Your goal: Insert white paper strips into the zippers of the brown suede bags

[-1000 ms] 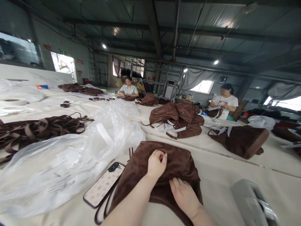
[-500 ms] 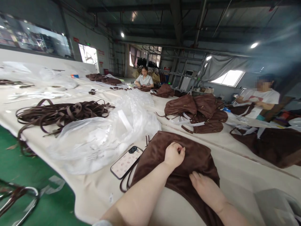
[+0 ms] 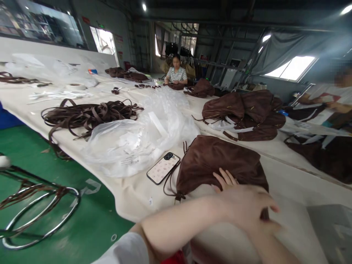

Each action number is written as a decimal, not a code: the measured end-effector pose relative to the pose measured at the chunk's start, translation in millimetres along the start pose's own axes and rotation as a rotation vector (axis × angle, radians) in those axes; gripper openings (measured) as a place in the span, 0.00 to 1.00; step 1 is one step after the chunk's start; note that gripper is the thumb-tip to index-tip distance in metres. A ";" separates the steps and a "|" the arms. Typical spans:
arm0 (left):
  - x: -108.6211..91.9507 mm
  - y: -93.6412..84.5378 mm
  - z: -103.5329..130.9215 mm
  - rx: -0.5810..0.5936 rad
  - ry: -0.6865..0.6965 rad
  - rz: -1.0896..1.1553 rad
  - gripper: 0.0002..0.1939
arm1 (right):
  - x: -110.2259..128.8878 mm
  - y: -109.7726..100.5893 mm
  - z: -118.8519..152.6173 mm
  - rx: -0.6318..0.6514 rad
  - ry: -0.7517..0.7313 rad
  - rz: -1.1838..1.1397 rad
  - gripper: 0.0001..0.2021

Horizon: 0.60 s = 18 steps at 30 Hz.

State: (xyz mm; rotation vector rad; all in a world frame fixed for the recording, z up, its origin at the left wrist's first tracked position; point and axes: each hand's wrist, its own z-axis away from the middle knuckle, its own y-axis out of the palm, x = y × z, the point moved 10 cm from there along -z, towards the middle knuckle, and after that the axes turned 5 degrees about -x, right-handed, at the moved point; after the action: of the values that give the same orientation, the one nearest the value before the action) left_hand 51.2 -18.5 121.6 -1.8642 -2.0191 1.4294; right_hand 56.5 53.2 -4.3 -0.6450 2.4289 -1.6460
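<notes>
A dark brown soft bag (image 3: 220, 157) lies flat on the cream-covered table in front of me. My right hand (image 3: 227, 179) rests on its lower part, fingers stretched out and lying against the fabric. Crossing over the right wrist is my left hand (image 3: 247, 207), near the bag's lower right edge. Its fingers are curled and smeared by motion; a dark brown patch shows between thumb and fingers, and whether it is gripped is unclear. Thin brown cords hang at the bag's left side, beside a phone (image 3: 163, 168) in a patterned case.
Clear plastic bags (image 3: 129, 143) and a heap of brown straps (image 3: 93, 113) lie to the left. More brown bags (image 3: 244, 113) are piled at the back right. Two other people sit at the table. A grey box (image 3: 330, 231) stands at right; a metal-ringed stool (image 3: 41, 216) is on the green floor.
My left hand has moved right and down from the bag's middle, across my right wrist. The right hand remains on the bag. The view has tilted down and shifted left.
</notes>
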 end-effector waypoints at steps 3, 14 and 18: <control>-46.3 11.6 39.2 0.190 0.111 0.033 0.18 | -39.6 3.5 -19.2 -0.023 0.122 0.144 0.20; 109.9 -62.7 137.8 -0.299 -0.671 -0.498 0.25 | -92.0 20.6 -19.0 0.008 0.269 0.188 0.27; 120.5 -60.9 143.0 -0.196 -0.799 -0.639 0.16 | -102.1 27.4 -17.5 -0.011 0.289 0.169 0.28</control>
State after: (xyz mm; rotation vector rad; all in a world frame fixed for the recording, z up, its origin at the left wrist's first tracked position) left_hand -111.9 5.4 14.4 -0.5161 -2.7770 1.9506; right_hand 134.9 119.7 -35.0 -0.2044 2.6015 -1.7620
